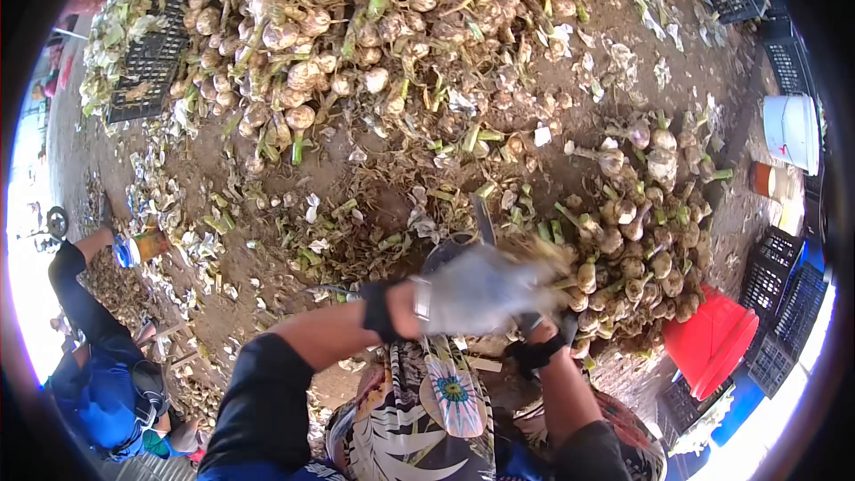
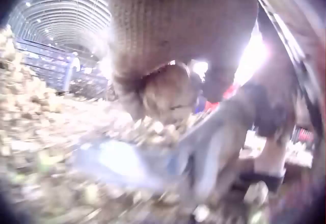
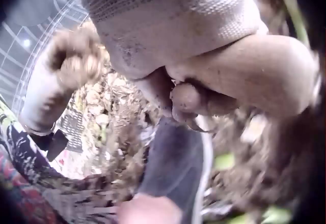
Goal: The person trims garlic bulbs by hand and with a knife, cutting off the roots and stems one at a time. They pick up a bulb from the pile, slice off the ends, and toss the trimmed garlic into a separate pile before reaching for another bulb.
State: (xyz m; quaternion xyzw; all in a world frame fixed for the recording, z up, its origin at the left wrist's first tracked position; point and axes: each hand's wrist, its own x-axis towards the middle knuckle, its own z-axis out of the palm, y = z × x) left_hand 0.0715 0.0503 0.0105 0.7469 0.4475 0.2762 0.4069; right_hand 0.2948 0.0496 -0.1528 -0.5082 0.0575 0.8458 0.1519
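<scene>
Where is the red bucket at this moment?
In the head view, the red bucket is at the lower right, between the smaller garlic heap and the black crates.

One garlic bulb (image 2: 169,95) was in the left grip (image 1: 481,292). There were two garlic heaps, one far heap (image 1: 383,13) and one right heap (image 1: 637,245), their bulbs too many to count. One white bucket (image 1: 791,135) and one red bucket (image 1: 711,341) were at right, one other person (image 1: 102,396) at left, and at least four black crates (image 1: 773,269).
</scene>
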